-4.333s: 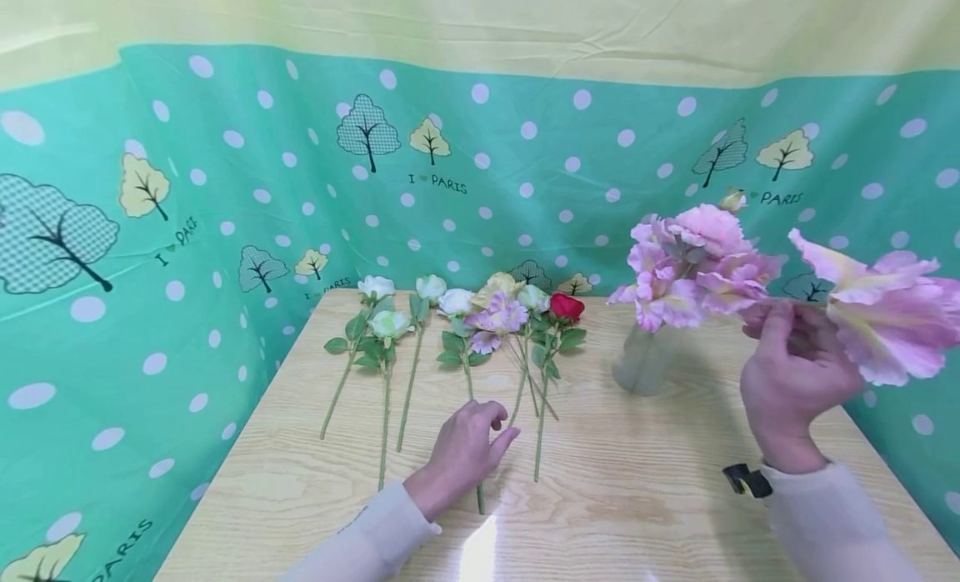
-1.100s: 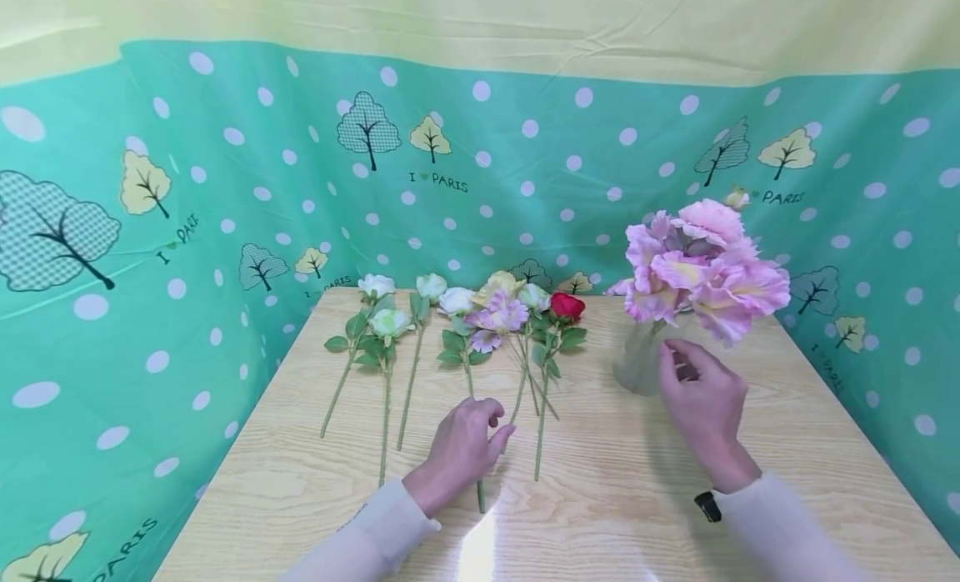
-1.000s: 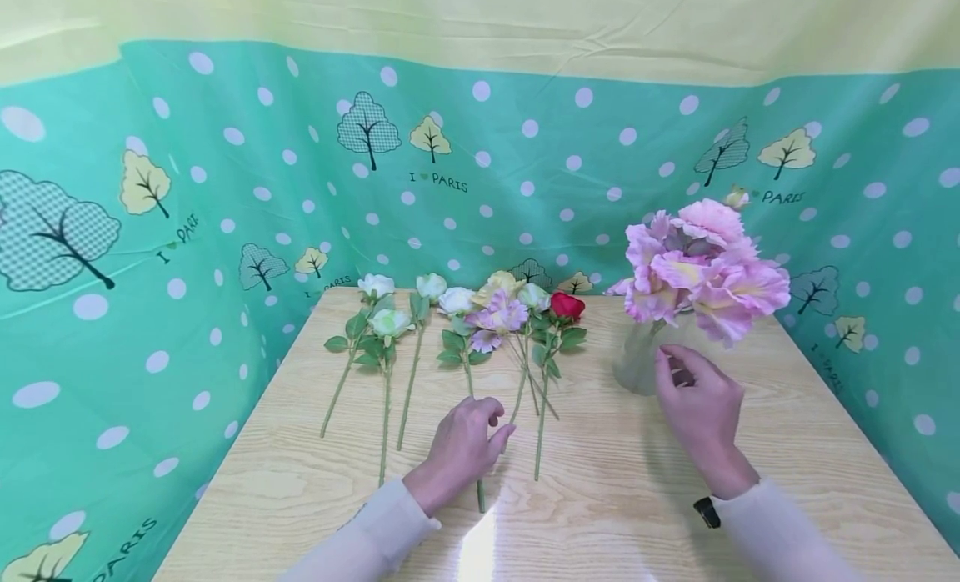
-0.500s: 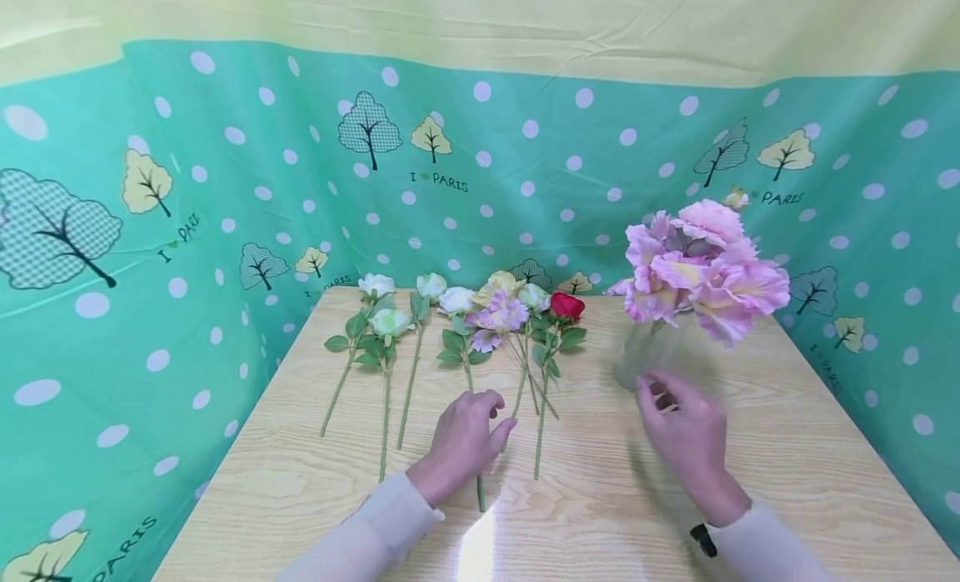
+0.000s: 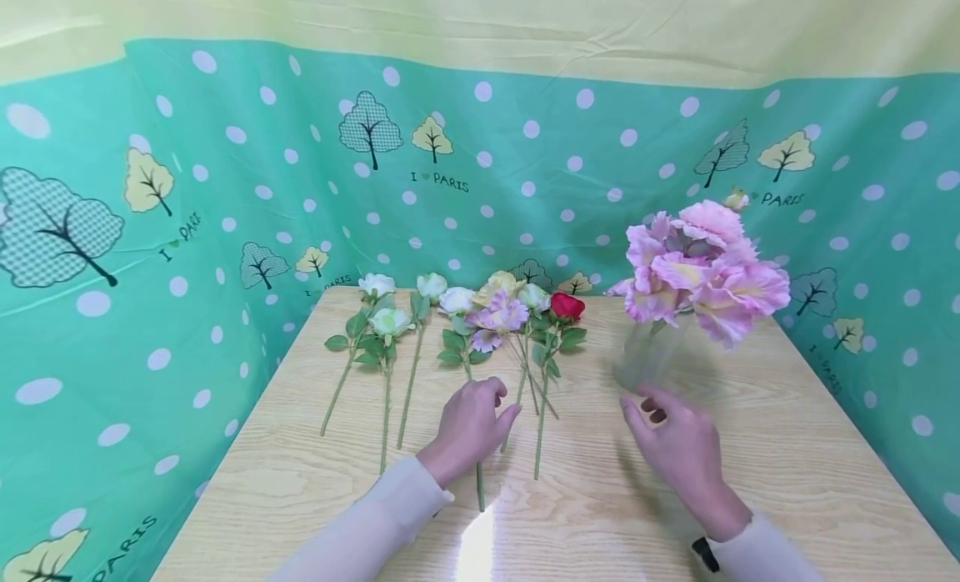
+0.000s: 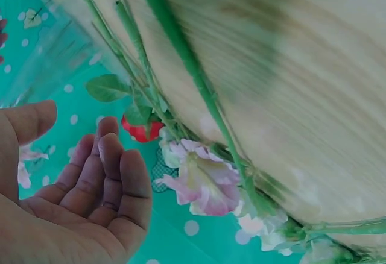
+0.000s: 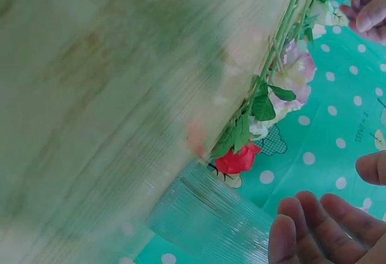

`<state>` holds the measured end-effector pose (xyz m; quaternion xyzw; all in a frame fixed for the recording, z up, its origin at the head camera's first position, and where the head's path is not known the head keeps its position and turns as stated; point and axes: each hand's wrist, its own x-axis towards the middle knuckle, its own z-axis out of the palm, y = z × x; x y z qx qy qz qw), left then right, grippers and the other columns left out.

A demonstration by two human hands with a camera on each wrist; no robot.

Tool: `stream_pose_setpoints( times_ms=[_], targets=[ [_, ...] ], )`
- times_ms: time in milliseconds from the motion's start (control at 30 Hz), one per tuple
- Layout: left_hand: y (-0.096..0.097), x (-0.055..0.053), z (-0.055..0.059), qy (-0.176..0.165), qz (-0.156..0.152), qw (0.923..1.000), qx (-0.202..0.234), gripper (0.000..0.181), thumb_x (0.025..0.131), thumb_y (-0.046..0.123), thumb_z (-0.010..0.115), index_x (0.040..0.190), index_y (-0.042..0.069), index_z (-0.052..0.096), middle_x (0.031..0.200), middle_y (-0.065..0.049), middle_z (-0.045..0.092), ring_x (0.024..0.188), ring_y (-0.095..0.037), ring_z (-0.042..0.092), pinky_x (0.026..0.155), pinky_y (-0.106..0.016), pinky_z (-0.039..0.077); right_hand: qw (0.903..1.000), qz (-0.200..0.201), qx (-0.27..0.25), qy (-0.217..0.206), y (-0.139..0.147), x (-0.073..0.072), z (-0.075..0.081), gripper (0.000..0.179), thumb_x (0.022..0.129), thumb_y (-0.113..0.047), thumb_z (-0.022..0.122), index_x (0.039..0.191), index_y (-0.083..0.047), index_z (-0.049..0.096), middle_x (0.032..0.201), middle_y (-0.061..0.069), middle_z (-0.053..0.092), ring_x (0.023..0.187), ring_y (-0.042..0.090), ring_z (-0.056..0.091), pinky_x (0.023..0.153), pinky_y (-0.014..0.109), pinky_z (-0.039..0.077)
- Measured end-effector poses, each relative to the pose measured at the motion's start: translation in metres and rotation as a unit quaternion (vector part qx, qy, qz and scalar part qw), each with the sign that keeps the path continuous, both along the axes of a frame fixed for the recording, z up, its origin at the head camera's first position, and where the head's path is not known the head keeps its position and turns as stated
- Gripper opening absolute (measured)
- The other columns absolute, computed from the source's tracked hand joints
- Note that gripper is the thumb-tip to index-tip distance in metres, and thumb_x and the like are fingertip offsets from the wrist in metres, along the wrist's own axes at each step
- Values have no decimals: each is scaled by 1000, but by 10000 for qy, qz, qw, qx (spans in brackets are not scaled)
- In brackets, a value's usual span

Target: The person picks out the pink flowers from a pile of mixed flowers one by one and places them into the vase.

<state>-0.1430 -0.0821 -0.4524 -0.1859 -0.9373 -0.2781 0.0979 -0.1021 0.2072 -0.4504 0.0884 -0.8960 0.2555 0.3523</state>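
My left hand (image 5: 468, 423) hovers over the flower stems in mid-table, fingers loosely curled around nothing; the left wrist view shows its bare palm and relaxed fingers (image 6: 134, 185). Just in front of the ribbed clear vase (image 7: 205, 216), my right hand (image 5: 678, 453) is likewise loose, with a gap between thumb and fingertips. Large pink flowers (image 5: 705, 269) fill the vase's top, along with one small pale bud (image 5: 737, 200). Nearest the left hand lie a white rose (image 5: 456, 301), its stem passing beneath the hand, and a lilac flower (image 5: 501, 315).
A red rose (image 5: 567, 307) ends the row on the right. White and greenish roses (image 5: 390, 322) lie to the left, stems toward me. A yellow flower (image 5: 501, 283) is behind the lilac one. Polka-dot cloth (image 5: 480, 190) walls the wooden table (image 5: 285, 490).
The large pink flower that my right hand held at the right is now in the vase. That hand has let go and drawn back toward me. My left hand has shifted slightly forward.
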Motion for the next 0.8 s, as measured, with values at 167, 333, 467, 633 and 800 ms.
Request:
stream_pose_setpoints(
  times_ms=[167,333,467,633,800],
  targets=[
    [7,-7,7,-143,84,9998,-95,32,95,33,75,104,2,73,89,-8,72,78,-21,67,62,-31,53,9998,-100,-54,-145,-3,4,-2,22,82,-18,84,96,-2,77,75,11,74,58,24,68,47,34,52],
    [15,-14,11,-347,134,9992,-121,31,96,33,74,103,3,73,83,-3,70,71,-16,65,60,-31,53,9998,-142,-54,-149,-5,5,-2,22,81,-19,84,95,-3,78,75,10,74,58,23,68,48,36,52],
    [22,-19,12,-525,187,9984,-105,28,96,32,73,102,5,74,84,-3,72,71,-16,66,64,-34,56,9998,-101,-55,-135,-5,6,-2,22,81,-18,85,95,-3,78,74,10,74,58,23,67,48,37,53],
    [30,-28,12,-757,222,9968,-140,41,97,34,72,66,13,55,57,8,48,51,-8,41,48,-24,35,9999,-99,-50,-125,-4,7,-1,22,81,-18,84,95,-3,78,74,10,74,58,23,67,48,36,53],
    [36,-37,12,-910,279,9954,-66,62,97,32,70,54,20,28,46,11,17,43,-7,17,41,-22,17,10000,-50,-43,-72,-4,8,0,22,81,-18,85,94,-2,78,74,11,74,57,23,67,49,37,54]
  ],
)
